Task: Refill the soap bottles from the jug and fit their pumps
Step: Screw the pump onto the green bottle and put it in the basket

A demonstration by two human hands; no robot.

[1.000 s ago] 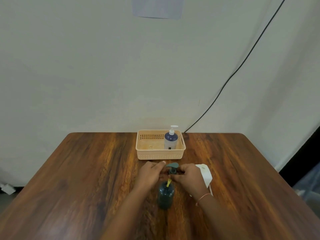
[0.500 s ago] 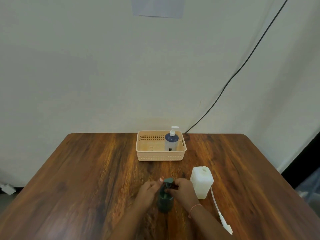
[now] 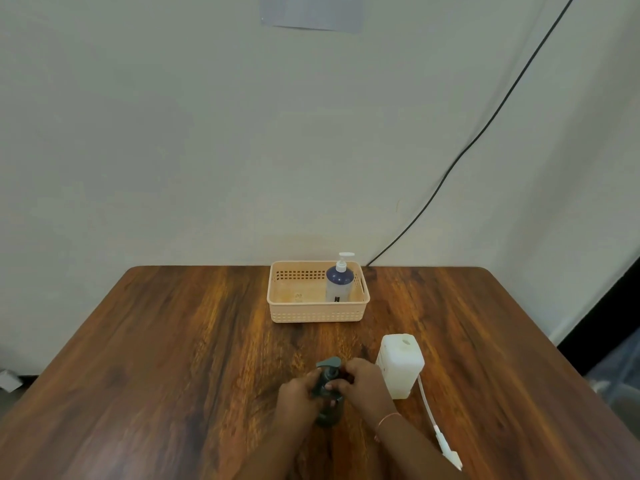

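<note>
A dark green soap bottle stands near the table's front middle with its green pump seated on the neck. My left hand wraps the bottle's left side. My right hand grips the pump collar from the right. A white jug stands just right of my right hand, its top opening uncovered. A white pump with a long tube lies on the table in front of the jug. A blue-topped bottle with a white pump stands in the peach basket.
The wooden table ends at a pale wall behind the basket. A black cable runs down the wall to the table's back edge. A dark gap and floor lie beyond the right edge.
The pump went from above the bottle, its yellow tube showing, down onto the neck. My hands came nearer with it and uncovered the white jug, and both now grip bottle and pump.
</note>
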